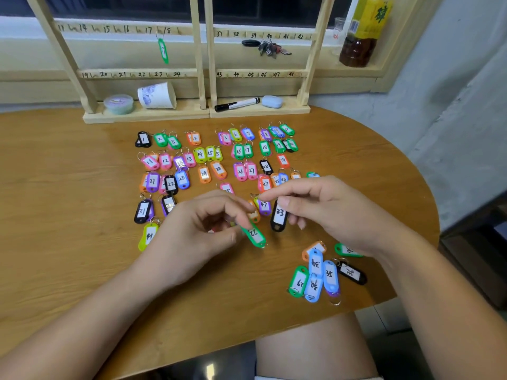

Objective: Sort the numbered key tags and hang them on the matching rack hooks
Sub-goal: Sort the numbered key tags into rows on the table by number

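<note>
Several coloured numbered key tags [200, 153] lie in rows on the wooden table [68, 187]. My left hand [197, 231] pinches a green tag [253, 234] by its upper end. My right hand [323, 207] pinches a black tag marked 33 [279, 215], which hangs down from the fingers. A purple tag marked 47 [264, 206] lies between the two hands. The wooden rack [203, 72] with numbered hooks stands at the table's far edge. One green tag [163, 50] hangs on it near hook 18.
A small heap of tags [321, 270] marked 29, 34, 35, 36 lies near the front right edge. On the rack base sit a tipped paper cup [156, 96], a round tub [118, 103], a black marker [237, 103] and a blue eraser [272, 101]. Keys [270, 48] and a bottle [362, 31] sit behind.
</note>
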`<move>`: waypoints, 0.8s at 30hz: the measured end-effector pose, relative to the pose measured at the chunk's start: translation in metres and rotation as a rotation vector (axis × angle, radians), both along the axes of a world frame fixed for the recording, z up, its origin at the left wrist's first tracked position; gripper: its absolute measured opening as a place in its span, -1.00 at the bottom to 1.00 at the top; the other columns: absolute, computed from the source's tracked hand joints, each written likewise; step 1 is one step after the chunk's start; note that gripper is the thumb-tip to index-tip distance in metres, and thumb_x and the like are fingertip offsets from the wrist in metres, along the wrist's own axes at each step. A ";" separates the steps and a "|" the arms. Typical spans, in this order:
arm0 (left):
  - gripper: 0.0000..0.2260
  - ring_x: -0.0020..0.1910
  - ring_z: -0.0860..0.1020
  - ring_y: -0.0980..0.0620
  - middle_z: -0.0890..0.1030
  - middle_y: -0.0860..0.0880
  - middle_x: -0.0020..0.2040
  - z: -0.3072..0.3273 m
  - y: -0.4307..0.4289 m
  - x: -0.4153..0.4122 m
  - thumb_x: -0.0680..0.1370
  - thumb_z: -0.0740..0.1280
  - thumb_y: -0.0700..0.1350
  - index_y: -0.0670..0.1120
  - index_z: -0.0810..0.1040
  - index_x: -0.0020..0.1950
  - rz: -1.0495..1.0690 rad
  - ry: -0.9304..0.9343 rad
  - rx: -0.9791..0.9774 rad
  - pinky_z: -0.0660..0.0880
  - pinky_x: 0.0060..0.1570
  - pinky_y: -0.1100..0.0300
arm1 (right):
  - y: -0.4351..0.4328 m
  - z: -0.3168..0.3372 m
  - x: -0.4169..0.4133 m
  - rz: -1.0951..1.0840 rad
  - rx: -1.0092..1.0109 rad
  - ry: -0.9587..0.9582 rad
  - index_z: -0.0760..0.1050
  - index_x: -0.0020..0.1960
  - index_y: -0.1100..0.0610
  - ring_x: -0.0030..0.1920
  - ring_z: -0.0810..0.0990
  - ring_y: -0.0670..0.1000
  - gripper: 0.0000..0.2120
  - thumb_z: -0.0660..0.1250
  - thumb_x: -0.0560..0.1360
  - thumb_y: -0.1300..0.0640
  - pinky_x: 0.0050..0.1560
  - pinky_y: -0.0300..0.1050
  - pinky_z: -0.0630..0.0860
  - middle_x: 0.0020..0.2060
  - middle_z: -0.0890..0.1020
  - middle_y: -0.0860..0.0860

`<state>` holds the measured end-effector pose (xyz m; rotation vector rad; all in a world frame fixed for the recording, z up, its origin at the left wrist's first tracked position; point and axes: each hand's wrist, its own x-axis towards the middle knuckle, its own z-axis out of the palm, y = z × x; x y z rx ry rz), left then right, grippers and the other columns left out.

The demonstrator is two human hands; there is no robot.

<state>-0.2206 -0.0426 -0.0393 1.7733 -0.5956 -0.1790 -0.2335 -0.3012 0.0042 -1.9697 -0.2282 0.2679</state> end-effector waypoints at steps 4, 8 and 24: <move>-0.84 -0.06 0.72 0.01 0.76 -0.12 -0.05 0.000 -0.001 0.000 0.57 0.42 -0.45 -0.21 0.69 -0.04 0.014 0.085 -0.059 0.60 -0.01 0.20 | 0.003 0.001 0.004 -0.036 0.127 0.009 0.59 0.17 0.22 -0.24 0.66 0.09 -0.82 0.47 0.59 0.25 -0.24 -0.06 0.56 -0.18 0.69 0.13; -0.82 -0.15 0.69 0.06 0.75 -0.12 -0.13 0.001 -0.001 0.000 0.56 0.40 -0.48 -0.22 0.69 -0.02 0.016 0.072 -0.049 0.55 -0.06 0.30 | 0.004 -0.001 0.007 -0.068 0.162 -0.070 0.60 0.02 0.29 -0.30 0.68 0.09 -0.87 0.52 0.53 0.28 -0.29 -0.09 0.59 -0.25 0.69 0.20; -0.87 -0.30 0.62 0.13 0.67 -0.06 -0.26 0.007 0.000 -0.003 0.62 0.36 -0.42 -0.24 0.65 0.00 0.034 0.114 -0.114 0.50 -0.19 0.29 | 0.016 -0.001 0.004 -0.110 0.250 -0.124 0.67 -0.04 0.22 -0.32 0.68 0.05 -0.88 0.56 0.46 0.23 -0.32 -0.15 0.60 -0.26 0.71 0.10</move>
